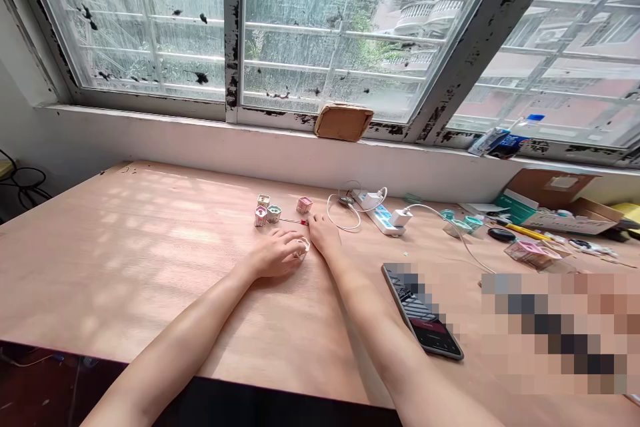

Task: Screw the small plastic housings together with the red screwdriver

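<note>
My left hand (276,255) rests on the wooden table (150,267), its fingers curled around a small cream-rimmed angular container (302,250). Just beyond it, my right hand (323,235) pinches a thin pale stick with a red part (304,222) near the fingertips. The stick points left toward a group of little angular containers: a cream one (263,200), a pink one (261,216) and a green one (273,213). Another pink container (305,204) stands apart, just past my right fingertips. What is inside the containers is too small to make out.
A power strip (384,219) with white chargers and cables lies right of my hands. Nearer is a phone (425,313). Farther right are green containers (457,225), pink ones (533,253) and an open cardboard box (575,213). The window sill holds a bottle (525,133).
</note>
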{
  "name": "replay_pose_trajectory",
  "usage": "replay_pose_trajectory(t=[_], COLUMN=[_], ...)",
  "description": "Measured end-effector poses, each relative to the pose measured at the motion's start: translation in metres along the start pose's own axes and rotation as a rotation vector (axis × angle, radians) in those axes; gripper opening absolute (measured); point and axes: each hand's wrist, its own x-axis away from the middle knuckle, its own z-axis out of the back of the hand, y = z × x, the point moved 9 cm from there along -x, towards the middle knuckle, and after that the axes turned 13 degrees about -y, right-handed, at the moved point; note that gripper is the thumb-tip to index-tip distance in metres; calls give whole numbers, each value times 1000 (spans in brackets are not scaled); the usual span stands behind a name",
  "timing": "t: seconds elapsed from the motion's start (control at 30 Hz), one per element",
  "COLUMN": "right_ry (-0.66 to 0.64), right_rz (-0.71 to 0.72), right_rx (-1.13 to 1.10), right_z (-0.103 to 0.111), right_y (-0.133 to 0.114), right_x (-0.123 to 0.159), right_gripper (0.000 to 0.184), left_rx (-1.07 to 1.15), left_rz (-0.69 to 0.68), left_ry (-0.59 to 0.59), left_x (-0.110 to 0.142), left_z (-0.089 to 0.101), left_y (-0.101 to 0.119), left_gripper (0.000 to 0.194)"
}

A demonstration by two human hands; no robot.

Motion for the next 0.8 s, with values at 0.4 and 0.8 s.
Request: replay_pose_trajectory(t=[0.4,0.8], right_ry=[-199,-344], right_rz=[-60,22], right_rx=[134,198], right_z=[-3,-5], right_y=[-26,-38], right_x=[-19,-20], right_gripper=[40,34], left_rx=[194,167], left_rz=[12,97], left_ry=[-1,142], left_x=[1,2], left_z=[-3,-8], left_y=[-8,-35], left_gripper=[6,11])
